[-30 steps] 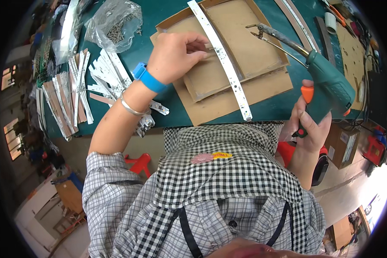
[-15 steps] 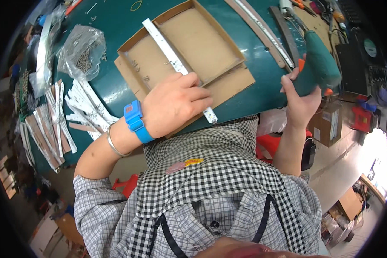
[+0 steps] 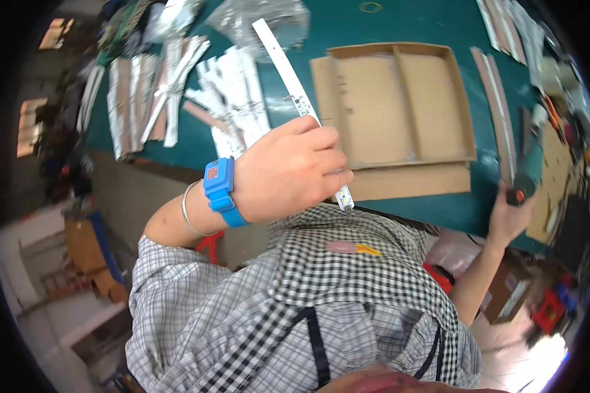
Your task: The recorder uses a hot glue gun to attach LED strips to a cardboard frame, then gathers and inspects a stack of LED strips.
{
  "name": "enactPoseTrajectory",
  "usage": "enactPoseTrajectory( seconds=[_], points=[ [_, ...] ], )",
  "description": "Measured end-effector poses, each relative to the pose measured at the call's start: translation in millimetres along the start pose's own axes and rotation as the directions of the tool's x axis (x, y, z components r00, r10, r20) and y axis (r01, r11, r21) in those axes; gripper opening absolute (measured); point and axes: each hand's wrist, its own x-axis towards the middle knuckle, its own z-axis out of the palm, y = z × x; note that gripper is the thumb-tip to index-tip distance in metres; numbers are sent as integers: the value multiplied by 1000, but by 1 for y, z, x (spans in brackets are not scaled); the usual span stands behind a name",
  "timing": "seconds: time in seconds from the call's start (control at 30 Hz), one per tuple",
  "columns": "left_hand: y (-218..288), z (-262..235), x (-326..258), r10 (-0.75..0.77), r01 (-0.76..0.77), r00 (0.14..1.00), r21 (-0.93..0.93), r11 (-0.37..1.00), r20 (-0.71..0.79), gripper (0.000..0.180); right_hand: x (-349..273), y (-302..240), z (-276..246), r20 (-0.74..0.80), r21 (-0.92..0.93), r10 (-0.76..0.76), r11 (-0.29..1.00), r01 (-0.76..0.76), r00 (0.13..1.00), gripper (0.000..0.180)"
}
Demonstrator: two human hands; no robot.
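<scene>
My left hand (image 3: 292, 171), with a blue wrist strap, grips a narrow white circuit board strip (image 3: 280, 60). Small components dot the strip near its middle and at its near end. It slants from far left to near right, beside the left wall of a shallow cardboard box (image 3: 469, 141). My right hand (image 3: 509, 217), at the bench's right side, closes around a green hand-held tool (image 3: 530, 171) with an orange part at its near end. The tool's exact kind is unclear.
White and brownish strips (image 3: 236, 92) lie in piles on the left of the green bench (image 3: 347, 26). A clear plastic bag (image 3: 269, 23) lies behind them. More strips (image 3: 495, 98) lie right of the box, near cluttered tools. The bench's near edge runs before me.
The view has turned, so the bench things sit differently in it. The held strip has gone from over the cardboard box to its left. Both hands keep their hold; the green tool appears tilted differently.
</scene>
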Motion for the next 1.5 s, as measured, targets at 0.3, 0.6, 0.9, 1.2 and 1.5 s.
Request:
enactPoseTrajectory(
  seconds=[0.3,0.6,0.9,1.2,1.5],
  points=[
    [-33,2,-78,-314,315,949,127,941,-32,29,14,-5,9,14,-165,-63,984,65,998,55],
    [-29,10,-94,-415,416,909,-17,909,29,27,13,12,9,-34,-213,-90,974,81,995,53],
    [-35,-11,-36,-362,354,932,-166,920,-19,36,-1,-28,-6,94,203,60,976,-79,994,30],
    [-73,41,78,-338,289,930,284,914,141,14,2,-24,1,69,-33,3,999,-1,998,61],
    [-84,59,88,-341,314,906,141,939,250,7,-3,-30,-5,185,63,129,988,-142,974,61]
  ],
)
